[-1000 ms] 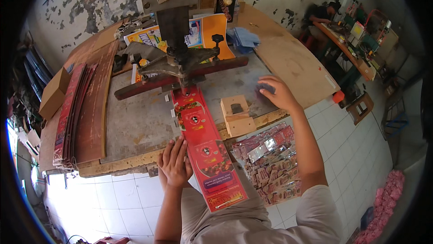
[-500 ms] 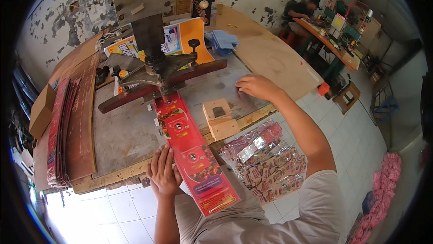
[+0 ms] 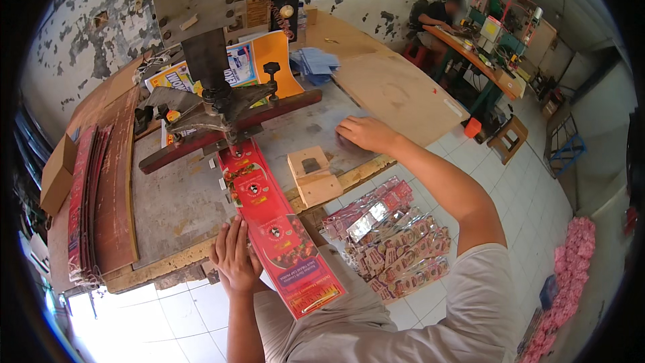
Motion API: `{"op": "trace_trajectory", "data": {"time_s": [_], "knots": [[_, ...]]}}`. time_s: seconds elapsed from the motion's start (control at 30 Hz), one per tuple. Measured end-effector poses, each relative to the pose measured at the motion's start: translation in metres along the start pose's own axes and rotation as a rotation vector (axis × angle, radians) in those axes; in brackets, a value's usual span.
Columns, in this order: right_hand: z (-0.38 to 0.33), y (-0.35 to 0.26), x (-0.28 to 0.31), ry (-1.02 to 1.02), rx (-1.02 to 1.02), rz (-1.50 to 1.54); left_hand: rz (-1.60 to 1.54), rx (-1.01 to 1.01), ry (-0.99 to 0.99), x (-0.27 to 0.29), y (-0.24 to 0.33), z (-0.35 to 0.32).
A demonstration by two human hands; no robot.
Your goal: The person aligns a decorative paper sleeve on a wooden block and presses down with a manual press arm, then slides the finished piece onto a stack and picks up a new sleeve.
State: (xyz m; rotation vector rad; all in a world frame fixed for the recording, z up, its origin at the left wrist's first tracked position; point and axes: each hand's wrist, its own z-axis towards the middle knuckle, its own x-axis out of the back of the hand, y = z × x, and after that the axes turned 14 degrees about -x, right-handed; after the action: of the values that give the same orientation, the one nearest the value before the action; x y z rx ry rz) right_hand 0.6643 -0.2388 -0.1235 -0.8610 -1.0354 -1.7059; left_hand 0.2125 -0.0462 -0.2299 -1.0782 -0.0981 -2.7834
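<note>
Working at the worn tabletop (image 3: 175, 202), you have a long red printed packaging strip (image 3: 275, 229) running from under the metal press machine (image 3: 215, 104) toward your lap, its near end hanging past the table edge. Your left hand (image 3: 235, 255) lies flat, fingers spread, against the strip's left edge near the table's rim, steadying rather than gripping it. Your right hand (image 3: 366, 133) rests palm-down and open on the bare tabletop to the right, holding nothing, well apart from the strip. Keep the strip straight and square under the red bar (image 3: 228, 128), I'd judge, pressing evenly so it doesn't skew. A small wooden block (image 3: 312, 175) sits just beside the strip on its right. Finished red-and-clear packets (image 3: 390, 242) lie heaped on the floor below your right arm.
</note>
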Motion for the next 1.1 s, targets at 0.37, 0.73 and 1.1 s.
{"op": "trace_trajectory", "data": {"time_s": [0.37, 0.73, 1.1], "knots": [[0.010, 0.002, -0.004, -0.094, -0.037, 0.062, -0.018, -0.007, 0.012, -0.001, -0.002, -0.001], [0.015, 0.006, 0.003, -0.195, -0.005, 0.033, -0.006, -0.014, 0.032, -0.003, -0.001, -0.003], [0.006, 0.017, 0.008, -0.183, -0.107, 0.335, -0.005, -0.004, -0.007, 0.000, 0.000, 0.002]]}}
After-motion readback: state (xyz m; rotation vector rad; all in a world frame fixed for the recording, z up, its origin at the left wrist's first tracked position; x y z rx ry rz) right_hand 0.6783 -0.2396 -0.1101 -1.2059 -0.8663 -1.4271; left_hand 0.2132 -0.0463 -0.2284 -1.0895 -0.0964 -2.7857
